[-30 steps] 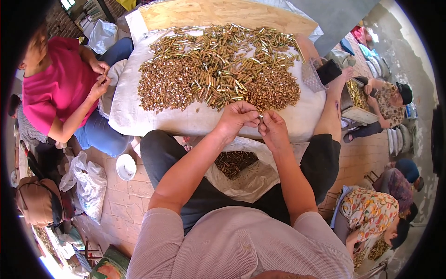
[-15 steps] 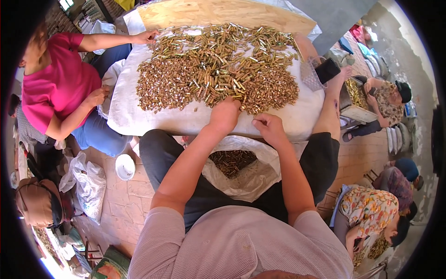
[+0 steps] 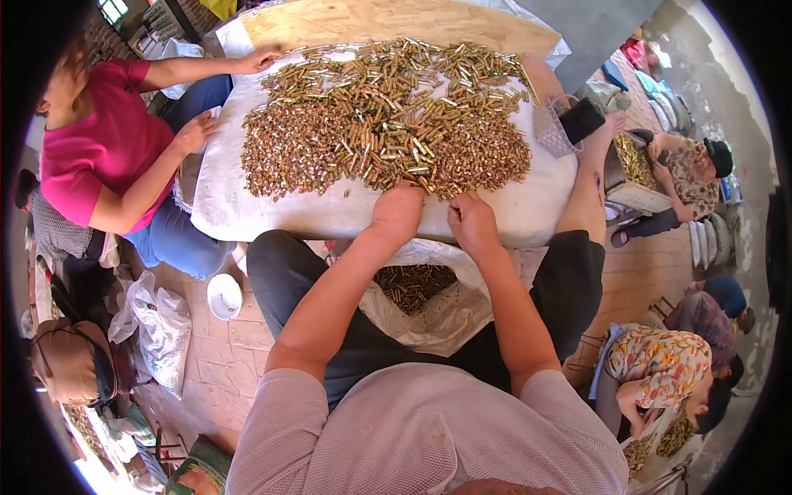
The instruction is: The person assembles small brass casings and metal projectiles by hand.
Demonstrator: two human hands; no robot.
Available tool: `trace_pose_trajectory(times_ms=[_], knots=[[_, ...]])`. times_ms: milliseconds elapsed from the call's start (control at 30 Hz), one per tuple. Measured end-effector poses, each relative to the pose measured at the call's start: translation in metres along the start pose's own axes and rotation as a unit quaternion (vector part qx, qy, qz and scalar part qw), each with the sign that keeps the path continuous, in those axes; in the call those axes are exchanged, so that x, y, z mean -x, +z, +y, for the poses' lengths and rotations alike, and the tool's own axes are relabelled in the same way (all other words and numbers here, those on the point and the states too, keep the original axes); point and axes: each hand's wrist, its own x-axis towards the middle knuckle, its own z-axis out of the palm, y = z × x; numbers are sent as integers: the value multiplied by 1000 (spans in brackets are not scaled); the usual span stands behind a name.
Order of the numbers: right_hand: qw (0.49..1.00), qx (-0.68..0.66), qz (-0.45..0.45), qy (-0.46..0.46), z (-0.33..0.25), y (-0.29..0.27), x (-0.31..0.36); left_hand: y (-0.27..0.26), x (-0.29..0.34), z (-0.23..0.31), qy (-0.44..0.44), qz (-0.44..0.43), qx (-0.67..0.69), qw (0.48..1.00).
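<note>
Seemingly, left hand [image 3: 399, 211] touches pieces [image 3: 386, 142] edging white cloth [image 3: 276, 218].

Interior of a workroom with a paved floor, viewed from above through a fisheye lens.
The floor [image 3: 216, 351] is laid in pinkish-tan pavers with visible joints. At right, a grey wall [image 3: 701, 66] shows patchy, flaking plaster; at upper left, brickwork [image 3: 97, 49] adjoins a small, bright window [image 3: 113, 10]. A white-covered table [image 3: 239, 216], a wooden board [image 3: 396, 21] along its far edge, occupies the upper centre. Strong light [image 3: 92, 473] glares at lower left.
</note>
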Motion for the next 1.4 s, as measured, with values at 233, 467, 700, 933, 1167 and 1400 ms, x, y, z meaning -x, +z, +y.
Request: trace_pose_trajectory(times_ms=[233,467,700,933,1167,1400], knots=[[886,-429,-53,167,10,-4,2,-7,-2,-11,59,26,236,970],[782,-589,-54,199,-10,-27,1,-19,0,-2,-14,-100,499,861],[779,-593,-58,196,-14,-34,0,-18,-1,-2,-18,-109,512,852],[786,-580,-59,207,-15,-38,-2,-15,-2,-2,-10,-98,520,849],[784,-582,-73,203,-17,-43,-2,-13,0,1,-3,-73,510,857],[751,-619,-80,215,-17,-49,0,-14,1,2,16,-65,538,841]])
